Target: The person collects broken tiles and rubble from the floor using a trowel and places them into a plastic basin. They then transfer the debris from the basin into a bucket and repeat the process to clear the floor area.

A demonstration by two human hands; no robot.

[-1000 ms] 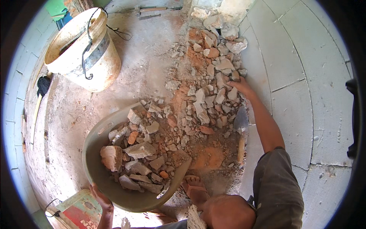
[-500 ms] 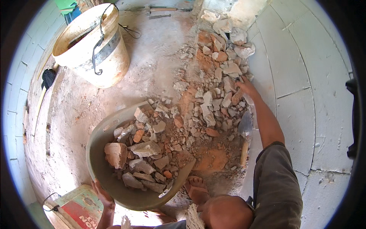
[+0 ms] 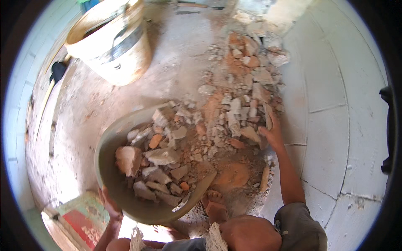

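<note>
The rubble pile [image 3: 247, 96] runs down the dusty floor [image 3: 180, 54] from the far wall to the right hand [image 3: 272, 134], which rests at the pile's near right edge with its fingers curled around broken pieces; whether it actually grips one chunk or only rakes at them cannot be told. Just to the left of that hand, touching the foot of the pile, lies one shallow round pan [image 3: 109, 175], tipped so that its open side faces the rubble and about half filled with grey and orange chunks of masonry. The left hand [image 3: 109, 205] clasps the pan's near rim from below, fingers closed on the edge. One bare foot [image 3: 215, 207] stands between the pan and the right forearm, just beside a patch of orange dust. One large pale bucket [image 3: 113, 42] stands well apart at the upper left, with a dark handle hanging on its side. One red and green box [image 3: 79, 219] lies at the lower left, near the left hand. The pieces in the pile and pan are too many and too jumbled to count. White block walls curve round both sides.
</note>
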